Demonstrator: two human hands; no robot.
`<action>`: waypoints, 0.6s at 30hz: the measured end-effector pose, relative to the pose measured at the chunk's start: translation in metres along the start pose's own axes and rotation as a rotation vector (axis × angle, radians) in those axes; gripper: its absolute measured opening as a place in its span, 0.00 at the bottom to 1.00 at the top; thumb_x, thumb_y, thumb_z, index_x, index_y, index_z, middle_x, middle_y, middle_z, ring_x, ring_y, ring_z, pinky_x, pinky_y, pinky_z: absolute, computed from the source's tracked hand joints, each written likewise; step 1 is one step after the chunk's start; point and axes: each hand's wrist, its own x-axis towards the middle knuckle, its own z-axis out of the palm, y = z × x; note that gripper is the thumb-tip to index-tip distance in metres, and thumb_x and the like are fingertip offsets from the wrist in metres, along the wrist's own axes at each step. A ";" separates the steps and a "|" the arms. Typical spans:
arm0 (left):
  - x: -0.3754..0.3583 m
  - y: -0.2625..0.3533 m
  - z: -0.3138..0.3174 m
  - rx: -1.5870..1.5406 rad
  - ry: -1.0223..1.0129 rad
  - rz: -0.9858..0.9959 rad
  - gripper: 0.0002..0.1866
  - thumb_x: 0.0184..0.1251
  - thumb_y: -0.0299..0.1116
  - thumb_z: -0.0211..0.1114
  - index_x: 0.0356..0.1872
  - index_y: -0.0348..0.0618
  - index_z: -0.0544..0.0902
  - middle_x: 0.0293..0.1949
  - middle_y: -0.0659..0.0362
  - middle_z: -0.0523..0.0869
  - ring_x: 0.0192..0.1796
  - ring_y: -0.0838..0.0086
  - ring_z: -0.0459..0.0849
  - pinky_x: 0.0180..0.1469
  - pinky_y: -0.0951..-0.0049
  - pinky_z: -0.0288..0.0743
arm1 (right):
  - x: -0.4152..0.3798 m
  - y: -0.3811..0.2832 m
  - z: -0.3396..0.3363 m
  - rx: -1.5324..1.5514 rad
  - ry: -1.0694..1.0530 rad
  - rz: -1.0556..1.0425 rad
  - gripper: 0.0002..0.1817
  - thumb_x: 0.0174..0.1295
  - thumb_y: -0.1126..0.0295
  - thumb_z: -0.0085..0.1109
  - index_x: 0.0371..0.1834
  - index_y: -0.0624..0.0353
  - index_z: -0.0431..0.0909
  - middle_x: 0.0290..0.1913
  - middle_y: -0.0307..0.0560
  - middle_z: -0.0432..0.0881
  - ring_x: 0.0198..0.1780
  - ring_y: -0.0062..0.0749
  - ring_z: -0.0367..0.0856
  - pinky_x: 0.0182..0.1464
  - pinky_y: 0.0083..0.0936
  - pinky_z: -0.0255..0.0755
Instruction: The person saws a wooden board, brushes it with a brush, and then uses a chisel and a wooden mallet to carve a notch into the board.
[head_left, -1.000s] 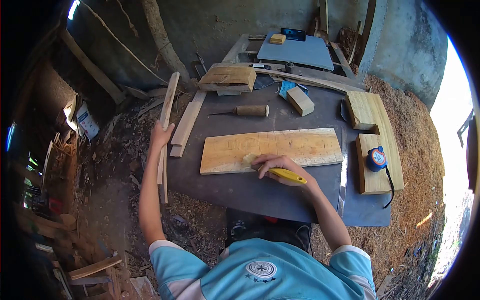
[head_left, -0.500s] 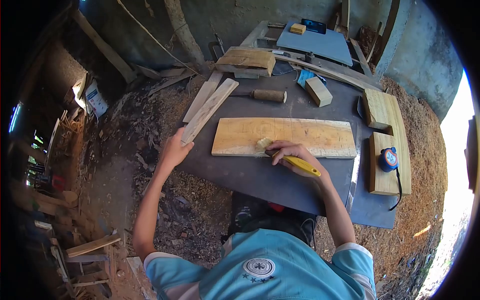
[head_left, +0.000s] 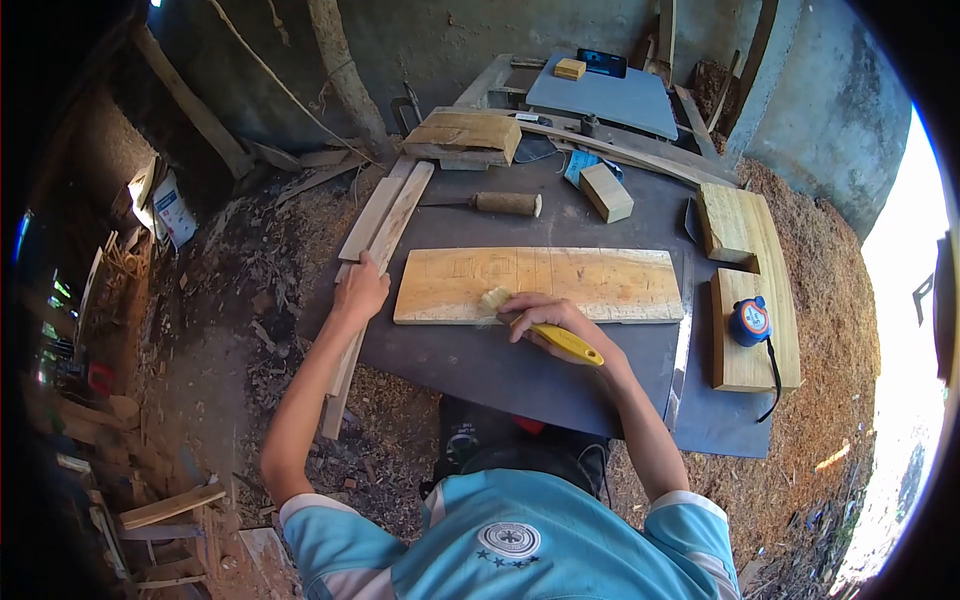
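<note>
My right hand (head_left: 552, 314) grips a paintbrush with a yellow handle (head_left: 566, 343). Its pale bristles (head_left: 494, 300) are at the front edge of a flat wooden board (head_left: 590, 280), which lies lengthwise across the dark table and bears faint pencil lines. At the table's left edge, my left hand (head_left: 361, 294) is closed around a long wooden strip (head_left: 403, 212) that slants past the table's front left side. A shorter pale strip (head_left: 369, 218) lies along its left. Beyond the board rests a tool with a thick wooden handle (head_left: 506, 203) and a thin dark shaft.
A small wood block (head_left: 606, 193) stands behind the board. On the right, a blue tape measure (head_left: 750, 321) sits on notched timber (head_left: 735, 372). A thick block (head_left: 463, 136) is at the back left, and a phone (head_left: 603, 63) leans on a grey panel (head_left: 610, 100). Shavings cover the floor.
The long strip has swung closer in line with the shorter one and its near end now hangs past the table. My left hand has shifted up along it. The view has shifted slightly.
</note>
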 end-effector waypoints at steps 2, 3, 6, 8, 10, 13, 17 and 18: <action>0.013 -0.001 0.007 -0.054 -0.062 -0.043 0.24 0.60 0.36 0.58 0.50 0.29 0.64 0.43 0.36 0.79 0.47 0.46 0.79 0.47 0.54 0.74 | 0.000 0.001 0.000 -0.005 -0.001 -0.017 0.11 0.47 0.86 0.58 0.31 0.57 0.80 0.52 0.47 0.76 0.54 0.40 0.74 0.54 0.29 0.70; 0.013 0.002 0.006 -0.052 -0.053 -0.049 0.25 0.60 0.37 0.58 0.51 0.28 0.64 0.43 0.36 0.78 0.47 0.46 0.78 0.48 0.54 0.74 | 0.000 0.000 -0.001 -0.007 -0.006 -0.020 0.11 0.47 0.85 0.58 0.32 0.57 0.80 0.52 0.48 0.76 0.55 0.41 0.74 0.55 0.29 0.70; 0.019 0.004 0.003 -0.042 -0.013 -0.025 0.26 0.60 0.38 0.58 0.52 0.27 0.64 0.43 0.37 0.79 0.48 0.47 0.78 0.50 0.55 0.73 | -0.001 -0.002 -0.003 -0.022 -0.021 -0.026 0.10 0.45 0.81 0.58 0.32 0.58 0.80 0.53 0.49 0.76 0.57 0.42 0.72 0.57 0.31 0.68; 0.026 0.001 0.006 -0.055 -0.027 -0.031 0.26 0.60 0.38 0.58 0.52 0.27 0.64 0.44 0.37 0.78 0.49 0.47 0.78 0.50 0.55 0.72 | 0.000 -0.007 -0.006 -0.040 -0.040 -0.030 0.09 0.44 0.78 0.58 0.32 0.58 0.80 0.53 0.50 0.75 0.58 0.43 0.71 0.58 0.32 0.67; 0.027 0.002 0.003 -0.061 -0.034 -0.036 0.26 0.60 0.38 0.58 0.52 0.27 0.64 0.45 0.36 0.78 0.50 0.47 0.77 0.50 0.55 0.73 | 0.000 -0.006 -0.005 -0.008 -0.039 -0.014 0.10 0.43 0.76 0.57 0.31 0.58 0.80 0.53 0.51 0.75 0.59 0.44 0.70 0.59 0.32 0.65; 0.030 0.006 0.008 -0.022 -0.002 -0.008 0.27 0.60 0.37 0.58 0.53 0.27 0.64 0.46 0.35 0.76 0.49 0.46 0.77 0.49 0.56 0.74 | 0.000 -0.005 -0.004 -0.008 -0.043 -0.020 0.09 0.45 0.74 0.56 0.31 0.57 0.80 0.53 0.52 0.75 0.60 0.45 0.69 0.60 0.33 0.65; 0.029 0.010 0.022 0.043 0.103 0.050 0.28 0.59 0.36 0.59 0.55 0.29 0.63 0.46 0.35 0.73 0.47 0.47 0.78 0.45 0.57 0.76 | 0.000 -0.005 -0.006 0.027 -0.041 -0.025 0.08 0.46 0.72 0.55 0.31 0.58 0.80 0.54 0.53 0.75 0.60 0.45 0.69 0.60 0.33 0.65; 0.027 0.015 0.020 0.037 0.120 0.047 0.28 0.59 0.36 0.59 0.56 0.30 0.63 0.46 0.36 0.73 0.47 0.47 0.78 0.45 0.57 0.76 | 0.000 -0.005 -0.006 0.018 -0.040 -0.025 0.08 0.47 0.72 0.55 0.31 0.58 0.80 0.54 0.53 0.75 0.60 0.45 0.69 0.60 0.33 0.65</action>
